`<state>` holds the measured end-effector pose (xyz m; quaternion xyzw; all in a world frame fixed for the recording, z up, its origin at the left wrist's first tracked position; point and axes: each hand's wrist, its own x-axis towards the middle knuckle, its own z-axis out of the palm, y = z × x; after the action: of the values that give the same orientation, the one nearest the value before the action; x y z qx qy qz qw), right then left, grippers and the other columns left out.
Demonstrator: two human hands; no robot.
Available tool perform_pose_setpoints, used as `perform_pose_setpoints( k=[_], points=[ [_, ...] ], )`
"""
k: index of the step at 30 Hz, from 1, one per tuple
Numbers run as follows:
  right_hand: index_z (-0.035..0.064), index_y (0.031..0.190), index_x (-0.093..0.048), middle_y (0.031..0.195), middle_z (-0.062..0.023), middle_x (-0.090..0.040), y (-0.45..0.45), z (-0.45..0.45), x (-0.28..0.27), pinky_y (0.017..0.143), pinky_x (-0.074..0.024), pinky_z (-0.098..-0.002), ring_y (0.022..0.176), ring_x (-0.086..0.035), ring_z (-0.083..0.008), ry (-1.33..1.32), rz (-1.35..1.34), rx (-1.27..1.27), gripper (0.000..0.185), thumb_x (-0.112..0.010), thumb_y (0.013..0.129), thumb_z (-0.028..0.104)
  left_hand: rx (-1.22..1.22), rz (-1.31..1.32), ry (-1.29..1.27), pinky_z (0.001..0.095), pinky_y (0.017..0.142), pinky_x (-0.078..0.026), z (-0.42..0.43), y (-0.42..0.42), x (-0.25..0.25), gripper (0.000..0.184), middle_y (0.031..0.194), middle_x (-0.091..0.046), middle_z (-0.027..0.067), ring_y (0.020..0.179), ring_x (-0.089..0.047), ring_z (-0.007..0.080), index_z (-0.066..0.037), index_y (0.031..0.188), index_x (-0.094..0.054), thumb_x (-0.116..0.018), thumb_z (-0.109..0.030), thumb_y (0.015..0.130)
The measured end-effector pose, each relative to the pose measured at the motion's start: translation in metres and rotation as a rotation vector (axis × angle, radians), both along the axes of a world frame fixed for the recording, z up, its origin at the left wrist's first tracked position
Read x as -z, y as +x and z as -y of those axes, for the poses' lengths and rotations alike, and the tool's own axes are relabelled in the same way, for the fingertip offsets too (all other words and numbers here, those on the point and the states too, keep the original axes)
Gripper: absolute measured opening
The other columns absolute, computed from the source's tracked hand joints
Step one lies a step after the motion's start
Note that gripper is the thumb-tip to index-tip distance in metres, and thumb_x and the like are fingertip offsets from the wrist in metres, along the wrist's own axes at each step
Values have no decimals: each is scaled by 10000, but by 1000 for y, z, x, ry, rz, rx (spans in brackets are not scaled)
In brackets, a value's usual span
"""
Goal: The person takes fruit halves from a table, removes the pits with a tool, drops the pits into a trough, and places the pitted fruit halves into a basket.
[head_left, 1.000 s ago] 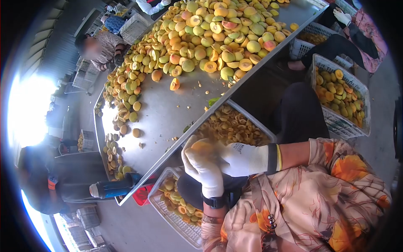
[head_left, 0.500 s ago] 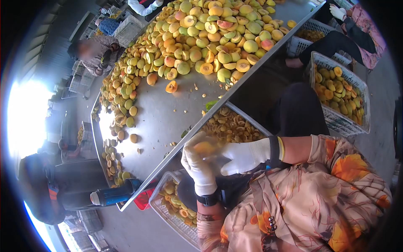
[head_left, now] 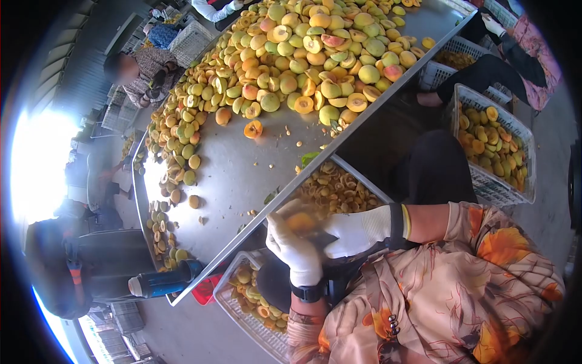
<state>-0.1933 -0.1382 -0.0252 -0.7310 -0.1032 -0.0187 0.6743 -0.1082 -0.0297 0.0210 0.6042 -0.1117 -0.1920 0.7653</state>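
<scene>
Both my hands wear white gloves and meet in front of me at the table's near edge. My left hand [head_left: 294,252], with a dark watch [head_left: 309,293] at its wrist, is closed around a yellow-orange peach [head_left: 301,222], blurred by motion. My right hand [head_left: 354,233] presses in close from the right, thumb bent and fingers curled. Its fingertips are smeared, and whatever they hold cannot be made out. Just beyond the hands, a crate [head_left: 364,177] holds many small brownish-yellow pieces.
A metal table [head_left: 233,161] carries a large heap of whole and halved peaches [head_left: 303,60]. Crates of peach halves stand at right [head_left: 530,176] and below left [head_left: 227,294]. A blue cylindrical object [head_left: 167,281] lies near the table's corner. Other people sit around the table.
My hands stay together around the peach, shifted slightly right and down in view. The whole scene has moved a little, as from a small head motion.
</scene>
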Motion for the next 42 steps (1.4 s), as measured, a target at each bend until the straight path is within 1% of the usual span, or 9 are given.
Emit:
perform_pose_setpoints(
  k=[11, 17, 21, 26, 27, 32, 33, 39, 42],
  points=[
    [-15, 1227, -573, 1003, -143, -691, 2, 16, -5, 879, -511, -369, 943, -646, -240, -44, -10, -63, 354, -612, 894, 101, 105, 247, 86, 296, 591, -499, 5, 10, -1, 615, 765, -689, 152, 599, -600, 188, 48, 968, -693, -426, -496, 1070],
    [-7, 1165, -588, 951, -115, -668, 0, 15, -4, 833, -512, -355, 917, -640, -212, 2, -159, -100, 298, -616, 891, 107, 83, -55, -64, 303, 626, -499, 10, 4, -9, 620, 780, -709, 167, 647, -622, 185, 28, 907, -707, -410, -490, 1075],
    [3, 1125, -582, 909, -92, -628, -4, 11, -16, 813, -508, -344, 909, -629, -194, 23, -88, -114, 261, -616, 887, 104, 234, 403, 67, 312, 646, -507, 2, 11, -13, 639, 793, -713, 169, 647, -625, 195, 43, 830, -687, -393, -471, 1072],
    [23, 993, -564, 672, -33, -546, -6, 13, -36, 475, -443, -284, 520, -535, -134, 225, -419, -250, 156, -624, 872, 100, 336, 239, -84, 325, 664, -520, -3, 20, -10, 662, 810, -705, 167, 686, -649, 225, 47, 850, -686, -404, -513, 1063],
    [45, 928, -549, 562, 10, -463, -9, 10, -38, 356, -317, -254, 389, -413, -90, 483, -522, -313, 119, -630, 868, 109, 359, 168, -107, 333, 675, -529, -6, 21, -5, 693, 842, -703, 168, 710, -661, 233, 56, 874, -687, -398, -546, 1059],
    [26, 946, -579, 583, -8, -487, -6, 6, -41, 384, -337, -259, 424, -445, -99, 576, -661, -511, 189, -678, 859, 162, 274, 70, -74, 339, 720, -543, -22, 16, -2, 720, 874, -699, 177, 778, -676, 245, 71, 973, -675, -359, -569, 1071],
    [21, 959, -593, 599, -17, -506, -8, 3, -43, 399, -352, -261, 441, -459, -101, 523, -601, -533, 203, -688, 856, 168, 280, -317, -332, 347, 680, -521, -27, 25, 6, 580, 825, -682, 139, 724, -635, 241, -4, 955, -666, -480, -548, 1040],
    [-14, 1003, -668, 825, -141, -695, -4, 5, -7, 656, -540, -394, 752, -694, -255, -409, -370, -132, 255, -626, 875, 203, -364, 191, 334, 278, 648, -537, -156, 76, 13, 446, 737, -648, 72, 659, -625, 163, 34, 915, -686, -502, -338, 1079],
    [-14, 1094, -654, 942, -211, -734, -13, 19, 23, 781, -556, -478, 874, -721, -378, -788, -471, -77, 321, -551, 879, 202, -211, 862, 1668, 466, 916, -495, -208, 98, 19, 353, 1177, -657, 223, 1075, -629, 388, 12, 1108, -710, -699, -268, 893]
  ],
)
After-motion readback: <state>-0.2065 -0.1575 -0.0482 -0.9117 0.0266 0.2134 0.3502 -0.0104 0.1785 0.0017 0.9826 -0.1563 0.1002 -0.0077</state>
